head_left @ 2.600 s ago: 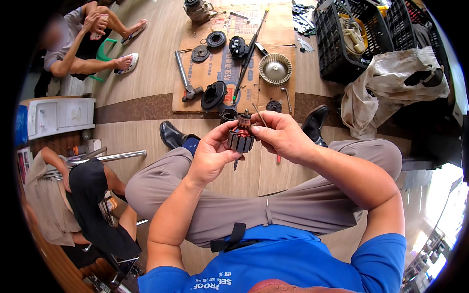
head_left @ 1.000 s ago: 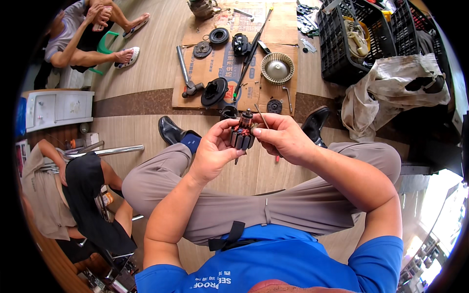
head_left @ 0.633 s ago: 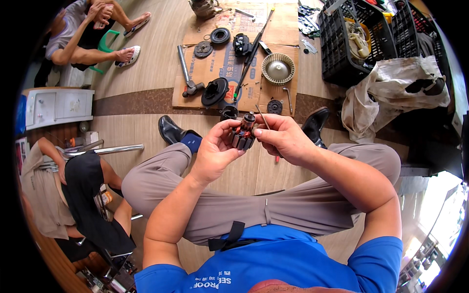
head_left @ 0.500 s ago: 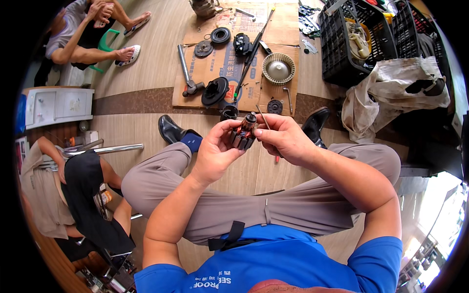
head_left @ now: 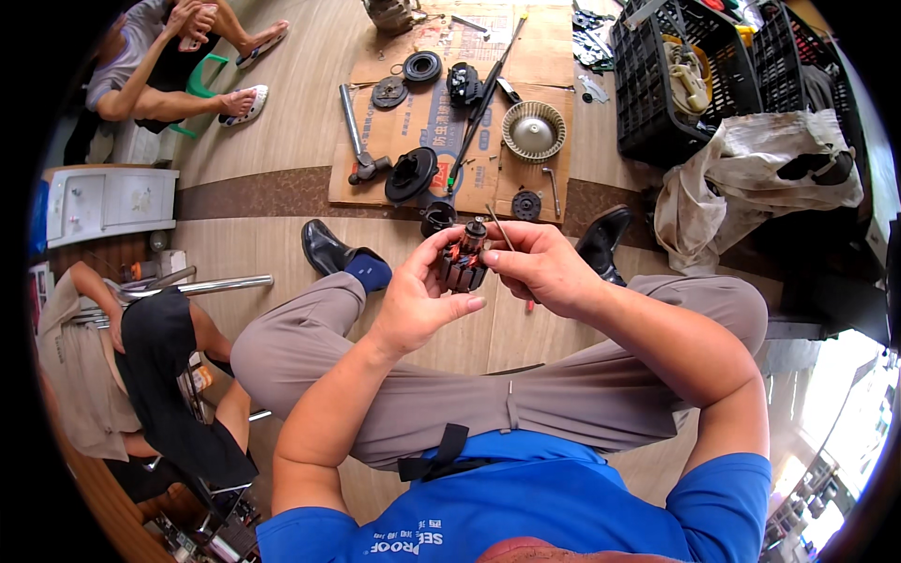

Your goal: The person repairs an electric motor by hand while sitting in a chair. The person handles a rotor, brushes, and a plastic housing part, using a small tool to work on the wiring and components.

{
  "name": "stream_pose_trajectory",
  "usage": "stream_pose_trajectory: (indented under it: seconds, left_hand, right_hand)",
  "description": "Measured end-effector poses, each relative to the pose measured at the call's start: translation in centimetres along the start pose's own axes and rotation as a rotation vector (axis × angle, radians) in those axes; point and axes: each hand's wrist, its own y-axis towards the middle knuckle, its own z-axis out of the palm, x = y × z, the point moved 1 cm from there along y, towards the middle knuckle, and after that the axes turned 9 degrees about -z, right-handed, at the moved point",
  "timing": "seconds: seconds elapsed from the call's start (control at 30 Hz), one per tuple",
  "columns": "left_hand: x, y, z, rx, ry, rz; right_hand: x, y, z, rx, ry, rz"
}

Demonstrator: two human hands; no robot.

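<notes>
My left hand [head_left: 413,298] is closed around a motor armature [head_left: 461,274], a dark slotted core with reddish copper windings. Its shaft and commutator end point up and away from me. The left thumb lies stretched along its near side. In my right hand [head_left: 549,270] is a thin metal rod, which looks like a slim screwdriver [head_left: 500,228]; its red end shows below the palm. The right fingertips rest against the armature's windings. Just beyond the hands stands a black cup-shaped housing [head_left: 437,218], partly hidden by the left fingers.
Flattened cardboard [head_left: 394,122] on the floor carries a hammer [head_left: 359,141], a fan wheel [head_left: 533,130], a round black cover [head_left: 411,174] and other parts. Black crates [head_left: 657,131] and a stained cloth [head_left: 741,178] are at the right. Two people sit at the left.
The armature has turned slightly in my left hand, and the left thumb has slid a little to the right. My right hand stays beside it with the rod.
</notes>
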Motion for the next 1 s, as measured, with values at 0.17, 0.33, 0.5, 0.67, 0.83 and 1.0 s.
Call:
stream_pose_trajectory:
  seconds: [0.17, 0.33, 0.5, 0.67, 0.83, 1.0]
  left_hand:
    - [0.0, 2.0, 1.5, -0.058, 0.251, -0.011]
    - [2.5, 3.2, 0.2, -0.087, 0.066, 0.054]
    - [1.9, 2.6, -0.8, -0.149, 0.109, 0.053]
    - [2.8, 3.5, -2.3, -0.008, 0.028, -0.013]
    - [3.0, 3.8, -2.2, -0.02, -0.042, -0.045]
    - [2.9, 3.2, -2.0, -0.074, -0.053, -0.025]
  right_hand:
    - [1.2, -1.9, -1.7, -0.075, -0.285, -0.104]
    - [-1.7, 0.6, -2.9, -0.106, -0.572, -0.294]
    - [-1.1, 2.1, -2.2, -0.169, -0.534, -0.399]
    - [-1.1, 1.7, -1.6, -0.174, -0.489, -0.378]
    - [-1.8, 1.7, -1.7, -0.198, -0.465, -0.39]
    - [-1.3, 1.7, -1.4, -0.137, -0.442, -0.359]
